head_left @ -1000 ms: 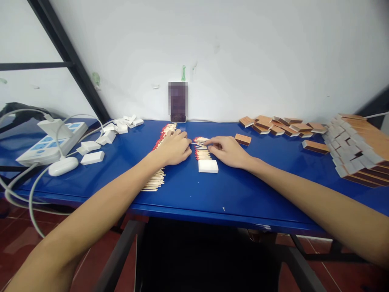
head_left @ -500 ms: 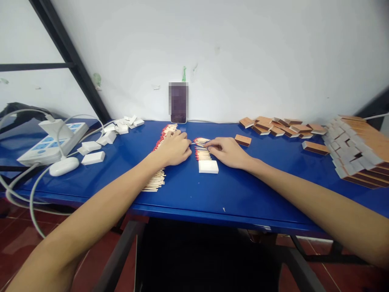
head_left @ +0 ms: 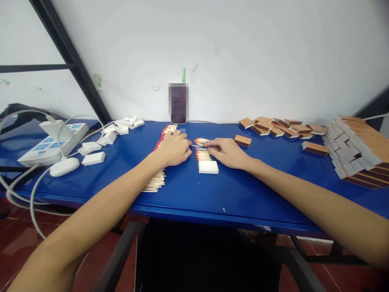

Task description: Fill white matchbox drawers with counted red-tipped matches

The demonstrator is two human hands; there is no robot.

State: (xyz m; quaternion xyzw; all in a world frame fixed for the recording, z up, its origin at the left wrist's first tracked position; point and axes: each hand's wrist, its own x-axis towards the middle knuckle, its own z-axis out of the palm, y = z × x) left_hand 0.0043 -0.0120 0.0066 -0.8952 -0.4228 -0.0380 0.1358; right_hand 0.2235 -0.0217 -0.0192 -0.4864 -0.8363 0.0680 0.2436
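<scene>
Matches (head_left: 202,155) in a short row between the two hands, sticks running crosswise, red heads pointing left! Right hand (head_left: 226,152) is the nearer, fingers bent, fingertips right at the plain stick ends; whether they pinch one, can't tell. Left hand (head_left: 174,150), fingers curled, sits off the head side, over a longer match row (head_left: 154,183); its grip is hidden too. Just nearer the body, a white tray (head_left: 208,167); farther right, brown matchboxes (head_left: 263,123).
</scene>
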